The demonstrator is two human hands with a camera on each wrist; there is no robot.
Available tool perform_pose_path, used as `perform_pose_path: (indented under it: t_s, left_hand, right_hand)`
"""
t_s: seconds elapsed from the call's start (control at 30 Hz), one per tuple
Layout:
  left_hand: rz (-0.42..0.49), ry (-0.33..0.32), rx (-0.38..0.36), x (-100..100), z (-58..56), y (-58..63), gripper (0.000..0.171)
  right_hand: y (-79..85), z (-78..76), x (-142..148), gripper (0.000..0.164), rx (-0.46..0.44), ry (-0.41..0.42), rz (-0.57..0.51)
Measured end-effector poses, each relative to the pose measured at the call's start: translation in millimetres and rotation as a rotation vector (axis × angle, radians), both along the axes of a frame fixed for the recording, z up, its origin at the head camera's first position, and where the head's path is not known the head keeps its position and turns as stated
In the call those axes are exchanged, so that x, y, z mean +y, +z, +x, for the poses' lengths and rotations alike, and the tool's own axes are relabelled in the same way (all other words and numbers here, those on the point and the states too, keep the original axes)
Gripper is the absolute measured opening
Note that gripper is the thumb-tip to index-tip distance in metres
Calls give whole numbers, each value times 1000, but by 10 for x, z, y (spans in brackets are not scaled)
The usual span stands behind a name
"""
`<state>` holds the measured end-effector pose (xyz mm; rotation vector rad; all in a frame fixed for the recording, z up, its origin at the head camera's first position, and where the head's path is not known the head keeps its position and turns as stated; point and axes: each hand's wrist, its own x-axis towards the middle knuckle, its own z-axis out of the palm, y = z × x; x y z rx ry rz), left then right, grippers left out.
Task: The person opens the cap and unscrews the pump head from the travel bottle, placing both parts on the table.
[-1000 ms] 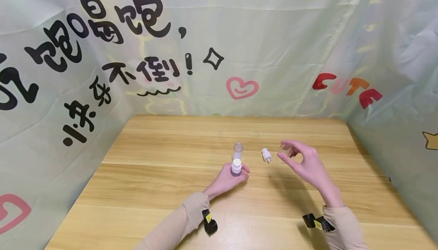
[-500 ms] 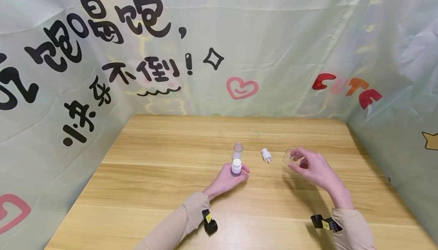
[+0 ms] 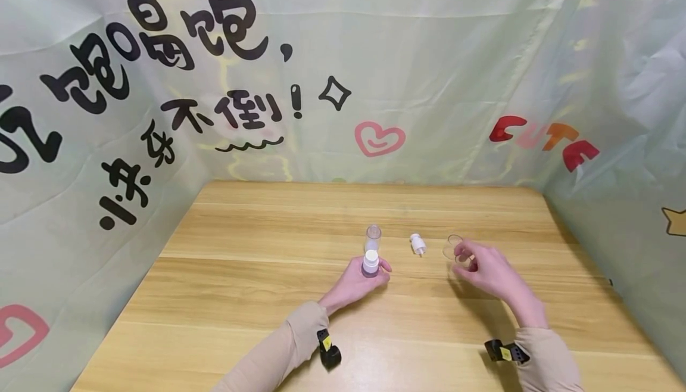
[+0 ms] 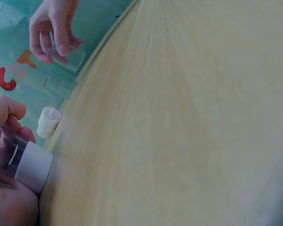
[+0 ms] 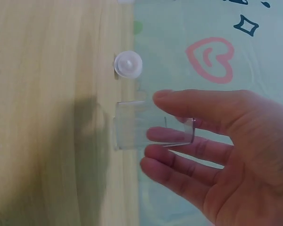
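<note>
Fingers [image 5: 174,181] of the right hand [image 3: 488,270] bend loosely round a clear cover [image 4: 74,57], right of the white pump top [image 3: 417,244]. The left hand [image 3: 355,282] grips a white-capped bottle [image 3: 370,258], left of that pump top. Placing the cover well probably needs a light, upright hold that avoids knocking the second cover [image 4: 59,84], also right of the pump top.

Left hand [image 3: 355,282] low — fingers [image 4: 7,109] curled, right hand [image 3: 490,271] raised, thumb [image 5: 203,104] opposed

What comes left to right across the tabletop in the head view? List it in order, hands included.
Left hand with a small bottle, white nozzle piece, clear plastic, right hand.
</note>
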<state>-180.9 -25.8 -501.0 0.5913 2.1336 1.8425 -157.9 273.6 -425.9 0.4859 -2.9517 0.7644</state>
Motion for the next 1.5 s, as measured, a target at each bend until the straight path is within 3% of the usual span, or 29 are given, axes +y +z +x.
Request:
perform_pose_path:
  t_s: [0.2,0.77,0.97,1.03,1.13,1.3,1.5]
  left_hand:
    - [2,-3,3,-3,8,-1,20]
    - [1,3,15,-10,2,-1,21]
    - [0,13,17,-1,-3,-8,20]
    - [0,20,14,7,-1,-5,19]
    - [7,29,4,19,3,-1,19]
    - [2,27,-10,26,14,-2,21]
    - [-23,67,45,52,22,-26,23]
  right_hand:
    - [-21,15,26,26,-62,27,19]
    - [-41,26,35,32,-66,41,10]
    - [-1,51,29,48,-96,3,2]
    - [24,69,11,52,-45,-20,11]
    - [47,80,-77,50,100,-47,23]
    - [27,63,-424,47,310,25,-42]
    - [31,109,-926,61,300,114,-78]
